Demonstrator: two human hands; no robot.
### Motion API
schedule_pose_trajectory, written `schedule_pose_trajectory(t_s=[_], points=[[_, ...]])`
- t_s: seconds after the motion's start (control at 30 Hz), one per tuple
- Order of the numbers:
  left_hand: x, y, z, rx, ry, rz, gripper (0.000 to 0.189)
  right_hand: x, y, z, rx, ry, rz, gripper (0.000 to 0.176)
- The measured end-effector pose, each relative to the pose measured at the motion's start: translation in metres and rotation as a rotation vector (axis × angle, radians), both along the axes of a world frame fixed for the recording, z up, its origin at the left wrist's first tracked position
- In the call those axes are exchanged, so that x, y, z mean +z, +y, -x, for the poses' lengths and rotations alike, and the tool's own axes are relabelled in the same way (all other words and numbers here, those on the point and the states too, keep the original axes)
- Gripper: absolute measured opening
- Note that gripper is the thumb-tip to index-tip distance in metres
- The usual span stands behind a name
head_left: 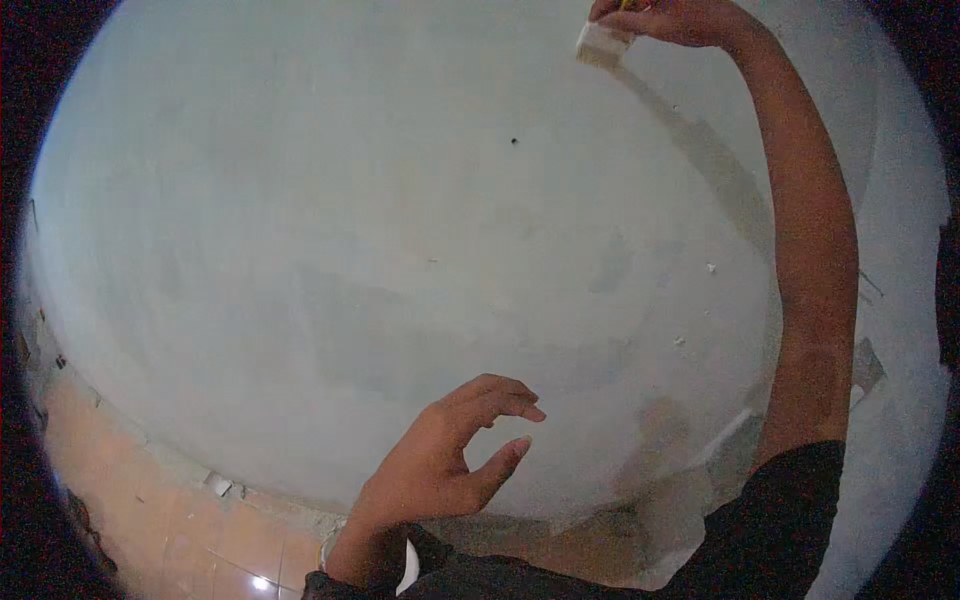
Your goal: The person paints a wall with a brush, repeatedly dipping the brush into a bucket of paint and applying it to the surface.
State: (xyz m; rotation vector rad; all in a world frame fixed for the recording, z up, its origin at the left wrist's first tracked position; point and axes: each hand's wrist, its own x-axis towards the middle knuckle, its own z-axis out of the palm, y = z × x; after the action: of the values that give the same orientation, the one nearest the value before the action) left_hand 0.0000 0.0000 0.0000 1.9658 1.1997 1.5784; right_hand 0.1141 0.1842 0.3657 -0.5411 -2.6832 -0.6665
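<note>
My right hand (680, 20) is raised at the top of the view, its fingers closed around a paintbrush (604, 44). The brush has pale bristles that touch the wall or come very close to it; part of its handle is cut off by the frame's upper edge. A pale grey-white wall (400, 200) fills most of the view. From the bristles a darker streak (700, 150) runs down and right across it. Low in the middle, my left hand (450, 450) holds nothing, with thumb and fingers apart and curved.
Orange-brown floor tiles (200, 530) lie at the lower left, with a small white scrap (217, 484) along the wall's foot. The wall carries a dark hole (514, 141), faint darker patches and small white bumps (711, 267). A grey patch (868, 367) shows right of my forearm.
</note>
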Motion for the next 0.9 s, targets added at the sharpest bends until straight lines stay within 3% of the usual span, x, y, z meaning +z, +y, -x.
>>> schedule_pose_trajectory(t_s=[0.07, 0.1, 0.17, 0.2, 0.23, 0.27, 0.3, 0.33, 0.47, 0.63, 0.83, 0.9], points=[[0.000, 0.000, -0.001, -0.021, -0.055, 0.013, 0.028, 0.002, -0.002, -0.006, 0.334, -0.101, -0.305, 0.019], [0.004, 0.007, 0.011, -0.023, -0.020, 0.015, 0.028, -0.004, 0.008, -0.005, 0.326, -0.066, -0.310, 0.019], [0.005, 0.010, 0.009, -0.012, -0.032, -0.012, 0.027, -0.030, 0.034, 0.003, 0.167, 0.022, -0.894, 0.016], [0.005, 0.012, 0.009, -0.008, -0.026, -0.017, 0.025, -0.051, 0.072, 0.001, 0.181, 0.120, -0.928, 0.029], [0.005, 0.012, 0.008, -0.017, -0.029, -0.022, 0.025, -0.081, 0.075, 0.010, 0.036, 0.118, -0.991, 0.023], [0.005, 0.012, 0.008, -0.032, -0.031, -0.016, 0.025, -0.114, 0.085, 0.013, 0.059, 0.048, -0.915, 0.021], [0.006, 0.012, 0.007, -0.046, -0.036, -0.022, 0.025, -0.146, 0.097, 0.017, 0.362, 0.190, -1.043, 0.014], [0.007, 0.012, 0.006, -0.060, -0.030, -0.004, 0.026, -0.175, 0.109, 0.020, 0.354, 0.171, -1.150, 0.018], [0.002, 0.005, 0.003, -0.083, 0.006, 0.008, 0.026, -0.282, 0.101, 0.007, 0.284, 0.316, -0.893, 0.029], [-0.001, -0.002, 0.000, -0.115, 0.007, 0.054, 0.029, -0.376, 0.084, 0.000, 0.285, 0.318, -0.756, 0.022], [-0.016, -0.009, -0.008, -0.098, 0.042, 0.072, 0.029, -0.441, 0.064, -0.028, 0.329, 0.173, -0.406, 0.022], [-0.008, -0.009, -0.004, -0.126, 0.031, 0.113, 0.029, -0.441, 0.063, -0.039, 0.416, -0.017, -0.221, 0.021]])
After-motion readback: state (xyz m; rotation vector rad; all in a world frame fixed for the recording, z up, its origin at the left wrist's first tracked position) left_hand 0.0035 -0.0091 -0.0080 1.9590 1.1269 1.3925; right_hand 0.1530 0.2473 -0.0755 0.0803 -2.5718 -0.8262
